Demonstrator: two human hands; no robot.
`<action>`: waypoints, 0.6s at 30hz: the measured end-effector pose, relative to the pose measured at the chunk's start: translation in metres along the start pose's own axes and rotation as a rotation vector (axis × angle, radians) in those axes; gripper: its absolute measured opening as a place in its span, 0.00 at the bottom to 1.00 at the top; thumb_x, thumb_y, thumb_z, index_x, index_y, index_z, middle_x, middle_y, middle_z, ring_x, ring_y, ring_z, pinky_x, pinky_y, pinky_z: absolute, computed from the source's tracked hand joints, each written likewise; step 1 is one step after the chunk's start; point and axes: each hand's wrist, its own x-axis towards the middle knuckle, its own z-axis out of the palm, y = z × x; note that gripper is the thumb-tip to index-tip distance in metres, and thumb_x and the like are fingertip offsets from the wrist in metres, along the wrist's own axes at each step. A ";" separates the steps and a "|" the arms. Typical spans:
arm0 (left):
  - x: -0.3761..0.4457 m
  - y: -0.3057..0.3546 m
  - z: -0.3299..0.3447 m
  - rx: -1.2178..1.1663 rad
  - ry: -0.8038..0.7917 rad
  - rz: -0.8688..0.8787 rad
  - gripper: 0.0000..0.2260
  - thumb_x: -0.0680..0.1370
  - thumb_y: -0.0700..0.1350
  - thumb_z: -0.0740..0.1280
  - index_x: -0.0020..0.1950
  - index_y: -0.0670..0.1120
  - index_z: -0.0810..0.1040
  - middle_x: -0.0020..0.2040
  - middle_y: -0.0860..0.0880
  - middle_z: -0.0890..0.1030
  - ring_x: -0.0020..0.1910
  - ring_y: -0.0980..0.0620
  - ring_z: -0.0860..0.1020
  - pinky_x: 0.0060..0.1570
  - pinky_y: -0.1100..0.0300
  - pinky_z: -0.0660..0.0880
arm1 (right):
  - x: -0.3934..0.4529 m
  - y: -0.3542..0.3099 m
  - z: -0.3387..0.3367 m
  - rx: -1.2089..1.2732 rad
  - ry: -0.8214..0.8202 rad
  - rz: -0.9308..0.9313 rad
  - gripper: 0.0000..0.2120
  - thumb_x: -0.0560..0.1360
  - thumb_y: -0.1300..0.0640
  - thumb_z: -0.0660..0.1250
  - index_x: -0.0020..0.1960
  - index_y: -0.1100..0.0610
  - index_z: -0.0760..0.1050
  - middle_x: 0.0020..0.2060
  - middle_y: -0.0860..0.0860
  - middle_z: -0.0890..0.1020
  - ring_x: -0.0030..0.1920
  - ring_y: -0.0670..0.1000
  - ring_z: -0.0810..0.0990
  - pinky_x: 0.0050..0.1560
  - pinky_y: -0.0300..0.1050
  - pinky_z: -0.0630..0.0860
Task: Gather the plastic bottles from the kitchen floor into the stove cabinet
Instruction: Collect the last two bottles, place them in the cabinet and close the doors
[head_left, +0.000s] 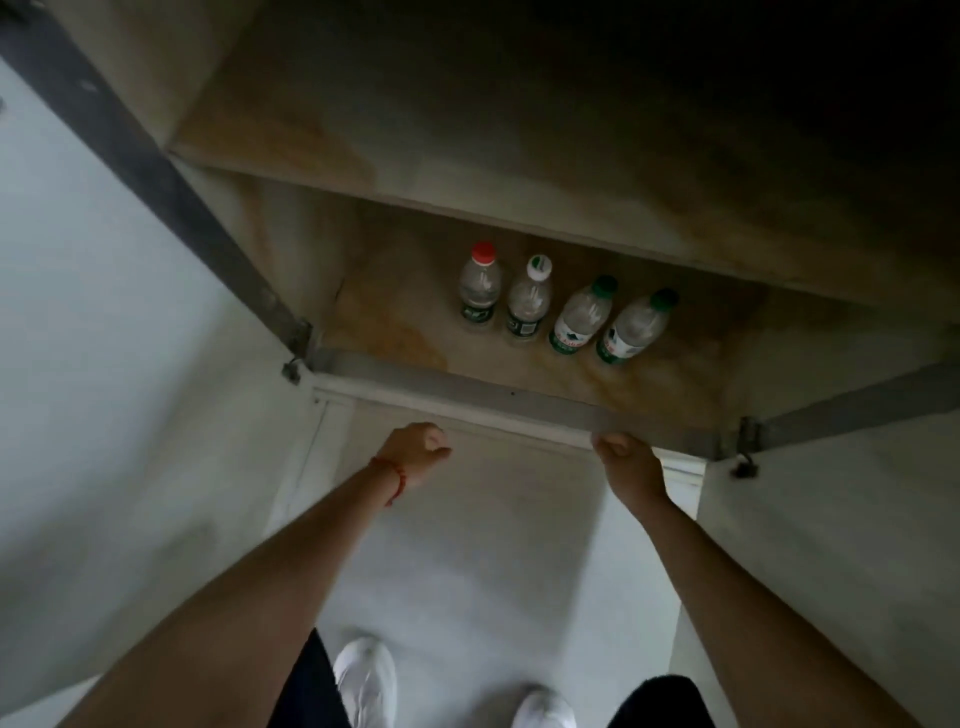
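Several clear plastic bottles stand upright in a row on the cabinet's bottom shelf (395, 317): a red-capped bottle (480, 288), a white-capped bottle (529, 301), and two green-capped bottles (582, 314) (636, 327). My left hand (413, 452) hovers over the floor just before the cabinet's front sill, fingers curled, holding nothing. My right hand (626, 460) is a closed fist at the sill's front edge (519, 410), also with nothing in it. Both hands are apart from the bottles.
The cabinet's left door (104, 312) and right door (831, 519) stand swung open on either side. An upper shelf (467, 156) overhangs the bottles. Pale floor (483, 545) lies between the doors, with my white shoes (366, 675) at the bottom.
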 end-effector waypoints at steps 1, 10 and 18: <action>-0.020 -0.002 0.000 -0.015 -0.031 -0.030 0.15 0.75 0.46 0.66 0.60 0.41 0.76 0.61 0.43 0.79 0.61 0.47 0.76 0.60 0.61 0.70 | -0.014 -0.001 -0.002 -0.036 -0.064 0.036 0.16 0.77 0.51 0.61 0.54 0.62 0.78 0.54 0.60 0.82 0.54 0.59 0.78 0.51 0.45 0.71; -0.218 0.007 -0.028 -0.384 -0.111 -0.325 0.08 0.75 0.43 0.65 0.50 0.41 0.80 0.46 0.42 0.82 0.44 0.48 0.79 0.41 0.62 0.75 | -0.176 -0.057 -0.050 0.147 -0.356 0.312 0.13 0.76 0.54 0.62 0.51 0.63 0.77 0.47 0.61 0.83 0.44 0.55 0.79 0.53 0.52 0.76; -0.371 0.028 -0.090 -0.266 -0.184 -0.424 0.11 0.74 0.45 0.62 0.45 0.40 0.80 0.51 0.39 0.82 0.52 0.42 0.79 0.49 0.57 0.74 | -0.297 -0.124 -0.119 0.258 -0.406 0.432 0.08 0.76 0.56 0.63 0.52 0.58 0.75 0.45 0.57 0.81 0.46 0.55 0.79 0.51 0.49 0.74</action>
